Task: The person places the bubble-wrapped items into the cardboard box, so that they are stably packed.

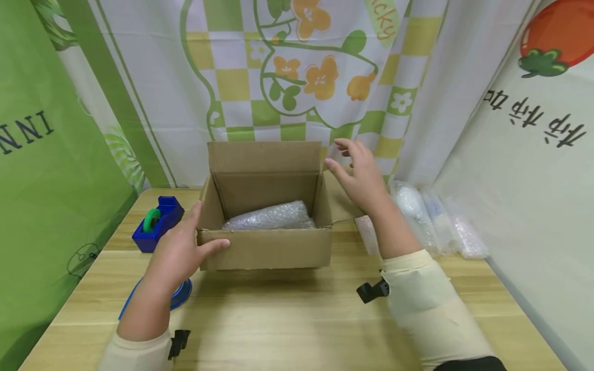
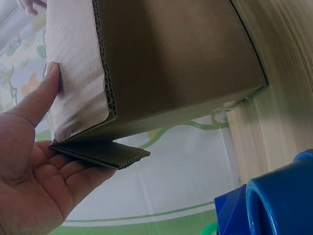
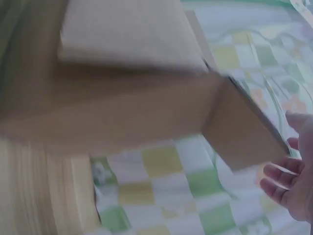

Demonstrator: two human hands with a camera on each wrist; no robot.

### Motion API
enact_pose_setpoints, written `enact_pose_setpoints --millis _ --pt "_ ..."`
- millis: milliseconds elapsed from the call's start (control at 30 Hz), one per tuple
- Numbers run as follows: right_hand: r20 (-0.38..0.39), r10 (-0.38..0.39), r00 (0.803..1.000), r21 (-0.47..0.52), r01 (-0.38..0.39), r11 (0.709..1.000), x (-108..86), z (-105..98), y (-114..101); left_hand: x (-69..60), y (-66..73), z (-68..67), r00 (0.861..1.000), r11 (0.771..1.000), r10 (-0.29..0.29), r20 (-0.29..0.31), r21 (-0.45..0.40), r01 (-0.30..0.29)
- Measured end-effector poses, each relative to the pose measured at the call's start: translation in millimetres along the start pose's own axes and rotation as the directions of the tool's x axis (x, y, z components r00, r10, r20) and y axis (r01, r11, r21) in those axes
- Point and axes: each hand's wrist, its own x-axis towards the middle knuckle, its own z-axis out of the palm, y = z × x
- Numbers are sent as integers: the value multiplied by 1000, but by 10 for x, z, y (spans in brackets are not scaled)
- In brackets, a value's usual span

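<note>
An uncovered cardboard box (image 1: 266, 250) holds clear bubble-wrapped items (image 1: 269, 216). Its back flap (image 1: 264, 157) stands up, and the right flap (image 1: 342, 198) spreads outward. At the near left corner, my left hand (image 1: 178, 252) grips the box. The left wrist view shows that hand (image 2: 34, 166) with its thumb on one flap (image 2: 80, 83) and fingers behind a side flap (image 2: 100, 152). My right hand (image 1: 362, 178) is above the right flap, fingers loosely bent. In the right wrist view, its fingertips (image 3: 276, 178) are at the flap's edge (image 3: 244, 127); contact is unclear.
A blue tape dispenser (image 1: 160, 224) with a green roll stands left of the box. A blue round object (image 1: 182, 293) is partly hidden behind my left forearm. Several bubble-wrapped packages (image 1: 436, 221) lie on the wooden table (image 1: 278, 319) at the right, by the wall.
</note>
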Motion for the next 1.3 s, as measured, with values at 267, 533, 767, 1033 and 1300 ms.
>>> enact_pose_setpoints --millis 267,533,767,1033,1300 --pt "76 298 952 -58 -294 954 -215 -475 389 -2 -5 4 1000 1000 4 4 -9 -4" --pt "212 419 883 -224 -373 900 -399 -417 797 2 -10 13 1000 1000 2 11 -9 -2" --pt "356 511 782 -364 -388 847 -582 -167 1074 4 -17 9 1000 1000 4 14 1 -4" --pt "418 550 723 -460 -353 815 -716 67 1251 21 -12 15 1000 1000 7 21 4 -7" --pt "437 566 699 -487 -345 803 -775 216 1327 19 -15 14 1000 1000 3 19 3 -3"
